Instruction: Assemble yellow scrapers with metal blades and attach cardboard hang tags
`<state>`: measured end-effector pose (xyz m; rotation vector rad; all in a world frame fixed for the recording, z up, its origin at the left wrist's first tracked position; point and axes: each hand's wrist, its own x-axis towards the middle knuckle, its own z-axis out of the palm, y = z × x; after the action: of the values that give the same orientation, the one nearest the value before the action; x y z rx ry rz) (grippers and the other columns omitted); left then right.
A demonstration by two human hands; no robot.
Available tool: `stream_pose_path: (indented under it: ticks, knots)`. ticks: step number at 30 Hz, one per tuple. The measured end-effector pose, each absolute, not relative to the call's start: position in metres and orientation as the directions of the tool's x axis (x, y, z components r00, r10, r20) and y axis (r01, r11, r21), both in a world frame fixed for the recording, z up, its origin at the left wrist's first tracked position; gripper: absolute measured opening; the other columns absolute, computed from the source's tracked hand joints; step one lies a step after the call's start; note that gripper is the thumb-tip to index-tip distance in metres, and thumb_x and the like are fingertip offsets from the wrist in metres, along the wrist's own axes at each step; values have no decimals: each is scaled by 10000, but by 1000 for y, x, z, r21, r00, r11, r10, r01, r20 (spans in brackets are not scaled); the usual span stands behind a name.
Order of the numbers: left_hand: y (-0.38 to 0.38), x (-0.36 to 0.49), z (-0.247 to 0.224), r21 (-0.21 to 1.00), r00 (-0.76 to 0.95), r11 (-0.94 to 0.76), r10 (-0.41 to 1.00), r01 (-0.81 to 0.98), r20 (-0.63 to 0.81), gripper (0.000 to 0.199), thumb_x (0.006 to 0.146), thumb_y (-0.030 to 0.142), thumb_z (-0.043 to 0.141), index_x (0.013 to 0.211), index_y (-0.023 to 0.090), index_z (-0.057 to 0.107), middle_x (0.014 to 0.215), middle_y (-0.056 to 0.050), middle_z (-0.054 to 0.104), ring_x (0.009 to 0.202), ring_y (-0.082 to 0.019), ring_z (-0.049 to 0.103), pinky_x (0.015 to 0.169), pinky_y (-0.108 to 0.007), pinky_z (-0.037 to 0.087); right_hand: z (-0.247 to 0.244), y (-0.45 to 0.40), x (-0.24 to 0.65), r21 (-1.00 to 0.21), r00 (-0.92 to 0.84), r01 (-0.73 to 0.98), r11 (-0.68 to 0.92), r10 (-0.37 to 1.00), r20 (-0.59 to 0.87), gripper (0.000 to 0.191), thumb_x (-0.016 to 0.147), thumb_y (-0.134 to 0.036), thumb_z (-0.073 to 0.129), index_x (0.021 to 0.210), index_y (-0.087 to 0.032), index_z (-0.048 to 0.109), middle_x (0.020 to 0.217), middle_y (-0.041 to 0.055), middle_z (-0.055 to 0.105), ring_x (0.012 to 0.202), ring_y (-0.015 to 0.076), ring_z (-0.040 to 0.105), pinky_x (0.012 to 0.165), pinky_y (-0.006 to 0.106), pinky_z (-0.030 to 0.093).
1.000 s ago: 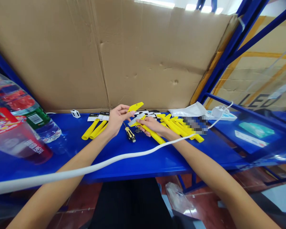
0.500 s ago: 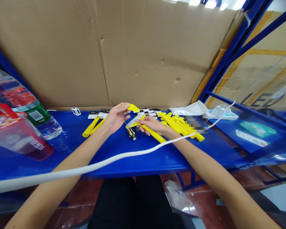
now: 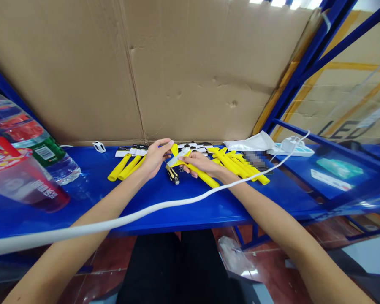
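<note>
My left hand (image 3: 154, 161) pinches a small flat yellow plastic piece (image 3: 174, 149) between thumb and fingers, close against the head of a yellow scraper. My right hand (image 3: 200, 164) is closed around that scraper (image 3: 207, 178), near where its tubular handle meets the head. A silver blade-like plate (image 3: 179, 158) lies across the head and points toward my left hand. Below, a screwdriver (image 3: 172, 175) with a black and cream handle rests on the blue table (image 3: 183, 207). Small dark screws (image 3: 181, 169) lie beside it, partly hidden by my right fingers.
More yellow handles (image 3: 118, 168) lie left, and a yellow pile (image 3: 237, 164) lies right. Black-and-white packets (image 3: 138, 150) sit behind. A white cable (image 3: 164, 206) crosses in front. A drink cup (image 3: 28, 181) and large bottle (image 3: 50, 150) stand left; a power strip (image 3: 299, 150) lies right.
My left hand has brought the small yellow piece down and closer to the scraper's head. My right hand keeps its hold on the scraper. The view has shifted slightly.
</note>
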<state>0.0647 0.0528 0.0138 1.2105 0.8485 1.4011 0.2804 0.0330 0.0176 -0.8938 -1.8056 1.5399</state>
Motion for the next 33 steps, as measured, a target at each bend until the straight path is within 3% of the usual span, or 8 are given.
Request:
stream_pose_path:
  ticks: [7, 12, 18, 25, 33]
  knots:
    - [51, 68, 9, 953, 129, -285, 946, -104, 297, 484, 745, 484, 1013, 1103, 182, 889, 1040, -99, 854, 981, -247, 729, 856, -358, 569, 16, 34, 280, -992, -639, 90, 89, 769, 11, 464, 1031, -545, 740, 777, -160, 691, 611, 8, 689, 381, 75, 516, 369, 205, 460]
    - [51, 70, 5, 900, 184, -434, 889, 43, 420, 469, 881, 512, 898, 1208, 176, 888, 1177, -125, 867, 1043, -271, 758, 985, -423, 583, 14, 33, 280, -992, -664, 101, 79, 747, -8, 467, 1013, -548, 772, 763, -162, 692, 622, 20, 700, 399, 74, 530, 392, 196, 484]
    - [47, 72, 2, 746, 265, -629, 774, 218, 575, 400, 1017, 473, 742, 1273, 195, 874, 1111, -114, 856, 963, -250, 758, 900, -397, 596, 10, 35, 280, -995, -681, 97, 36, 732, -40, 437, 1010, -512, 780, 748, -173, 697, 609, 16, 669, 415, 85, 533, 408, 213, 507]
    - [37, 74, 4, 681, 296, -672, 741, 293, 603, 372, 1070, 458, 666, 1217, 205, 896, 1100, -115, 827, 970, -245, 739, 838, -373, 586, 10, 33, 278, -996, -686, 44, -71, 723, -82, 341, 1053, -459, 742, 851, -198, 654, 689, -1, 673, 446, 91, 514, 405, 220, 504]
    - [42, 76, 0, 779, 289, -602, 788, 175, 544, 432, 1013, 467, 746, 1317, 183, 863, 1328, -157, 830, 1207, -308, 765, 1075, -463, 583, 14, 35, 278, -987, -658, -63, -145, 750, -68, 309, 1050, -431, 756, 932, -207, 579, 740, -45, 618, 469, 70, 435, 419, 204, 477]
